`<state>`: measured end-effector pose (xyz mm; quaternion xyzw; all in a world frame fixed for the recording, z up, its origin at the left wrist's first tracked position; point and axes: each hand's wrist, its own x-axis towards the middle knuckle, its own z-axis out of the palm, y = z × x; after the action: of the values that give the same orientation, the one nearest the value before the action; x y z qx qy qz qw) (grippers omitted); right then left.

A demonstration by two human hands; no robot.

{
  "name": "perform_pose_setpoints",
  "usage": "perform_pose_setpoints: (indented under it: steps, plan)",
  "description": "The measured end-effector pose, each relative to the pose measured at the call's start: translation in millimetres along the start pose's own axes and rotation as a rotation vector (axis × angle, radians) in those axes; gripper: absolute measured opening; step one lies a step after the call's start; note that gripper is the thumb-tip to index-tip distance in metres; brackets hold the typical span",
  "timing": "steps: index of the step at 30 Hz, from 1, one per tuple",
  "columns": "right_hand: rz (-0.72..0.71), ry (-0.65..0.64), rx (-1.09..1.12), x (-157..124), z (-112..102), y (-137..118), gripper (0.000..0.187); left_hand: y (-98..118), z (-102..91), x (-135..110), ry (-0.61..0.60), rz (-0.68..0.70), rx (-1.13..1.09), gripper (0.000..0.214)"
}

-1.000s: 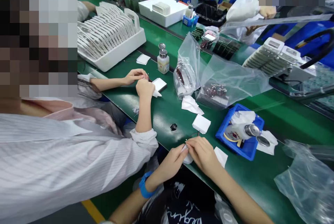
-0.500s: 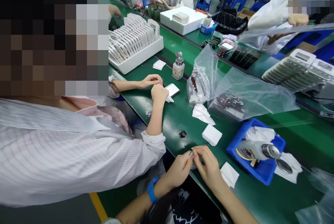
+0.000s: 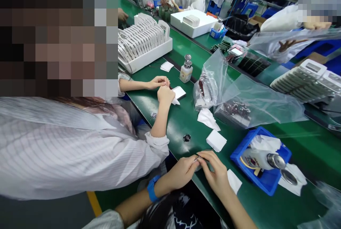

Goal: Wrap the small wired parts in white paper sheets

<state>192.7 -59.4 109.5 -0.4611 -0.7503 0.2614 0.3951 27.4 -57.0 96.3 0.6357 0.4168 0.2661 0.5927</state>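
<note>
My left hand (image 3: 181, 172) and my right hand (image 3: 215, 174) meet at the near edge of the green table (image 3: 191, 118). Both pinch a small thin part with a white wipe (image 3: 197, 163) between the fingertips; the part is too small to name. A folded white wipe (image 3: 234, 181) lies just right of my right hand. A white pad (image 3: 216, 140) and a small black piece (image 3: 187, 137) lie just beyond my hands.
A co-worker in a white striped coat sits at my left, hands (image 3: 162, 88) on a small white piece. A blue tray (image 3: 257, 179) holding a dispenser bottle stands at the right. Clear plastic bags (image 3: 239, 97), a solvent bottle (image 3: 186, 69) and a white rack (image 3: 145, 46) lie farther back.
The view has swung left and slightly down. My hands stay together at the table edge, still working the small part and wipe. The co-worker's hands have hardly moved.
</note>
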Motion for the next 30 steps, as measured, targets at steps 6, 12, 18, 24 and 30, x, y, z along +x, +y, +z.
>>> perform_pose_setpoints:
  steps: [6, 12, 18, 24, 30]
  plan:
    - [-0.024, 0.003, 0.077, 7.3, -2.8, -11.2, 0.018, 11.3, -7.4, -6.3, -0.002, 0.038, 0.006, 0.031]
    - [-0.037, 0.053, 0.074, 20.3, -2.9, -26.1, 0.019, 27.3, -14.3, -4.9, 0.038, 0.057, 0.002, 0.029]
    - [0.058, 0.064, 0.15, 30.4, -15.3, -31.6, 0.016, 35.6, -17.9, -1.9, 0.061, 0.071, 0.017, 0.029]
    - [-0.023, -0.013, 0.081, 31.8, -24.3, -35.2, 0.018, 34.7, -19.0, -2.7, 0.045, 0.023, 0.006, 0.033]
    - [-0.077, -0.007, 0.007, 27.7, -19.6, -33.3, 0.017, 33.5, -18.6, -7.4, 0.052, 0.046, 0.075, 0.028]
